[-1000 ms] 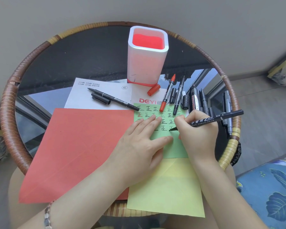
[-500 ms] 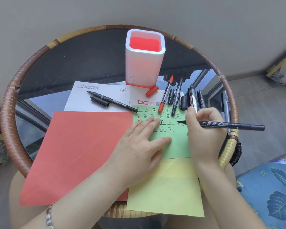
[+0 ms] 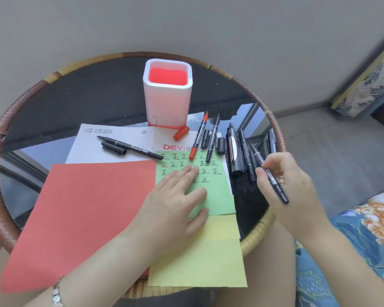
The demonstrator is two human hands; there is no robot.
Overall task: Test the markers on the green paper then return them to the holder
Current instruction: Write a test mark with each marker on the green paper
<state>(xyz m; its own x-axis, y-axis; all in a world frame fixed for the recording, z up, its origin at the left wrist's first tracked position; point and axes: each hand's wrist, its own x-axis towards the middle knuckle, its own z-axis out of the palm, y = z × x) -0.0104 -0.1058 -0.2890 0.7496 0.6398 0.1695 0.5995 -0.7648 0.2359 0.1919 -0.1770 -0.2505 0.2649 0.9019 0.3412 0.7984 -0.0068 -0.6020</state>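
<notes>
The green paper (image 3: 217,196) lies mid-table, covered with rows of written characters. My left hand (image 3: 175,202) rests flat on it, fingers spread. To the right of the paper, my right hand (image 3: 286,185) grips a black marker (image 3: 273,180), its tip pointing up-left toward a cluster of black markers (image 3: 242,151). The white holder (image 3: 167,100) with a red inside stands upright at the back. A red marker (image 3: 198,136) and a black one (image 3: 212,139) lie uncapped across the paper's top edge. Another black marker (image 3: 131,147) and its cap (image 3: 113,148) lie on the white sheet.
A large red sheet (image 3: 80,213) covers the left front, a yellow sheet (image 3: 204,258) hangs over the near edge, and a white printed sheet (image 3: 111,140) lies behind. A red cap (image 3: 181,133) sits by the holder. The round table has a raised wicker rim (image 3: 273,127).
My right hand lifted the black marker off the green paper and carried it right, over the marker cluster, turning it. My left hand stayed pressed on the paper.
</notes>
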